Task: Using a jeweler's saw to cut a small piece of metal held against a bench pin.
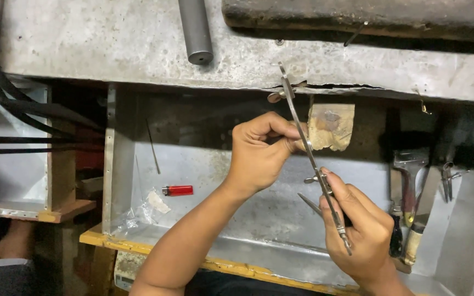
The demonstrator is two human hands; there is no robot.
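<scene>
My right hand (360,227) grips a long thin metal saw frame (314,161) that runs diagonally from the bench edge down to my palm. My left hand (259,151) is closed, pinching something small against the frame near its middle; what it holds is hidden by the fingers. Both hands hover over an open metal-lined drawer (237,219) under a worn grey bench top (111,44). A stained wooden bench peg (331,126) sticks out from the bench edge just behind my left hand.
A red lighter (178,190) and a crumpled clear plastic bag (144,208) lie in the drawer's left part. Hand tools, pliers among them (410,186), stand at the drawer's right. A grey metal rod (196,30) rests on the bench top. Black cables (17,120) run at left.
</scene>
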